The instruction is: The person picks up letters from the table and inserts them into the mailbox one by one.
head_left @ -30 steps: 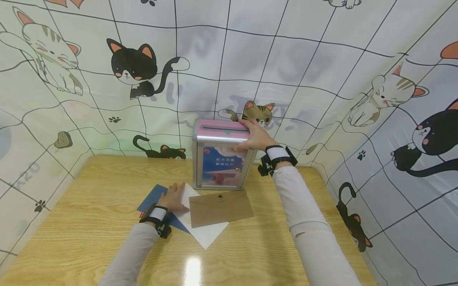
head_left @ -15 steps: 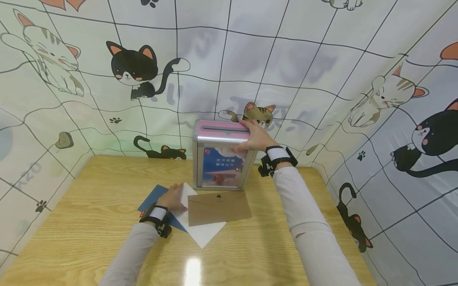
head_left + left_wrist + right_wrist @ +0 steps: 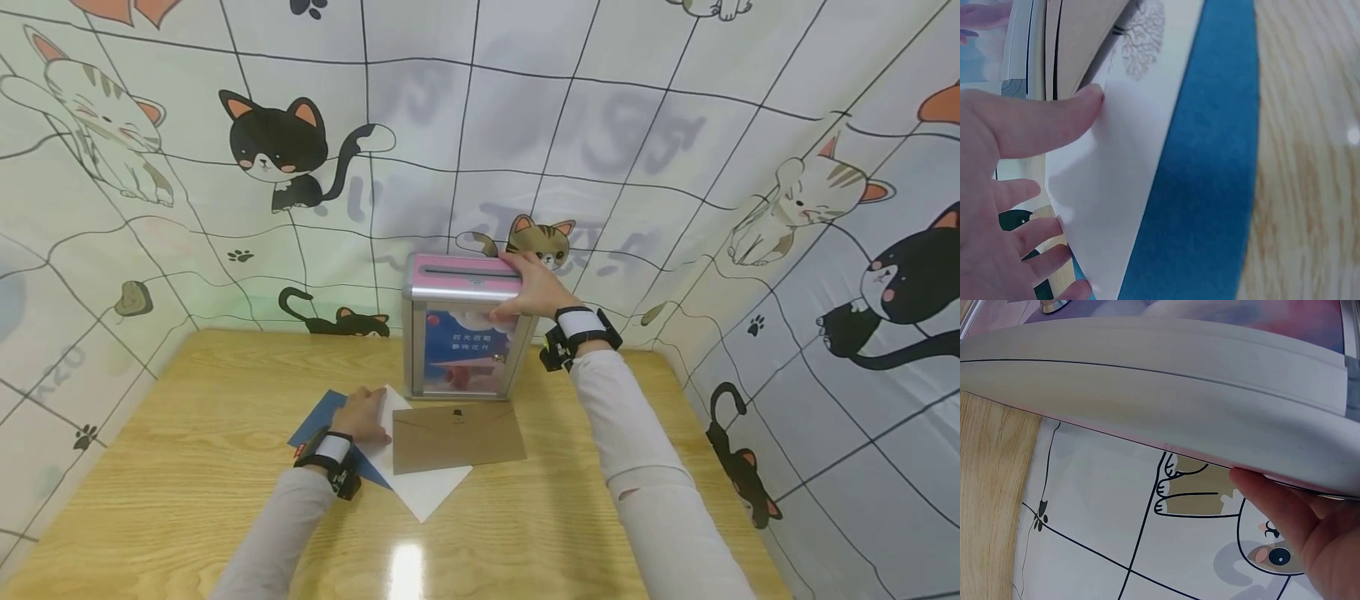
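A silver-framed box with a pink slotted top [image 3: 457,287] stands upright at the back of the table. My right hand [image 3: 536,287] grips its top right corner, thumb at the front and fingers over the top; the right wrist view shows that hand [image 3: 1316,531] against the silver edge. My left hand [image 3: 362,417] holds the left edge of a white envelope [image 3: 431,492]. In the left wrist view, the thumb lies on the white envelope [image 3: 1110,156], fingertips at its edge. A brown envelope [image 3: 457,442] overlaps the white one, and a blue envelope [image 3: 1204,156] lies beneath.
The wooden table [image 3: 187,467] meets a light curtain with cat drawings [image 3: 525,125] behind and at both sides. The box stands close to the back curtain, just behind the brown envelope.
The white and brown envelopes have shifted slightly left, and the left hand's fingers have drawn in a little. The right hand and the box have kept their places.
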A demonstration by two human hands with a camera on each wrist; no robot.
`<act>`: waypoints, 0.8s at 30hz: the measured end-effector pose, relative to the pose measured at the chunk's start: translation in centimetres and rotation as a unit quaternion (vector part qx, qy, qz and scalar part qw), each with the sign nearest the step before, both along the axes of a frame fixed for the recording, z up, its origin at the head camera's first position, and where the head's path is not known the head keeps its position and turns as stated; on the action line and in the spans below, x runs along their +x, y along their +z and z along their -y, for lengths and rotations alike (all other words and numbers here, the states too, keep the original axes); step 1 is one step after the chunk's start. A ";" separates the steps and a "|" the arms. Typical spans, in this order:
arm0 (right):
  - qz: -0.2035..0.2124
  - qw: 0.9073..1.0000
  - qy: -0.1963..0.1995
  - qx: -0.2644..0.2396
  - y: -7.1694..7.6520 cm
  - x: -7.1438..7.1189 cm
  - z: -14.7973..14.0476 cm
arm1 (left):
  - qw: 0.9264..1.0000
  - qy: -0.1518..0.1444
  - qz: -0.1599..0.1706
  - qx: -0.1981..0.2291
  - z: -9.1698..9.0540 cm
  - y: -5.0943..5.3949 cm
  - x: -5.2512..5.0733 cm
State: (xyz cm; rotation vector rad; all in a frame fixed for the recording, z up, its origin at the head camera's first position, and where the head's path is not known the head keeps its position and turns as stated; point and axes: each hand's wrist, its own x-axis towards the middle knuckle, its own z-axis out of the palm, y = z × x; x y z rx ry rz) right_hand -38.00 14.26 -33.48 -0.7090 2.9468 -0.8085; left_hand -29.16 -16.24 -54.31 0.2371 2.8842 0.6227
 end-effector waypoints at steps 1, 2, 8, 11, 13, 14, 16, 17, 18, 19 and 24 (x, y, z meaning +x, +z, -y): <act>0.001 1.000 0.000 -0.001 0.0 0.0 0.0 | 1.000 0.002 -0.001 -0.003 0.0 0.0 0.0; 0.001 1.000 0.000 -0.003 0.0 0.0 0.0 | 1.000 0.005 -0.001 -0.002 -0.1 0.1 0.0; 0.000 1.000 -0.001 -0.002 0.0 0.0 0.1 | 1.000 0.027 -0.001 -0.002 -0.1 -0.3 -0.4; 0.001 1.000 0.001 0.004 -0.1 0.0 0.3 | 0.999 0.042 0.003 0.002 0.0 -0.6 -0.7; 0.001 1.000 0.003 0.005 0.0 0.1 0.3 | 0.999 0.050 0.004 0.001 0.1 -0.7 -0.9; 0.000 1.000 0.002 0.008 0.0 0.1 0.3 | 0.999 0.052 0.004 0.003 0.2 -0.6 -1.0; -0.001 1.000 0.004 0.008 0.2 0.2 0.3 | 0.999 0.051 -0.003 0.005 0.4 -0.5 -1.2; -0.001 1.000 0.003 0.009 0.2 0.2 0.3 | 0.999 0.049 -0.009 0.008 0.6 -0.3 -1.2; -0.001 1.000 0.003 0.009 0.2 0.2 0.3 | 0.999 0.044 -0.016 0.010 0.8 -0.1 -1.3; -0.001 1.000 0.003 0.009 0.3 0.2 0.2 | 0.999 0.039 -0.022 0.015 1.0 0.1 -1.3; 0.000 1.000 0.002 0.008 0.2 0.1 0.1 | 0.997 0.023 -0.010 0.071 2.2 1.1 -1.3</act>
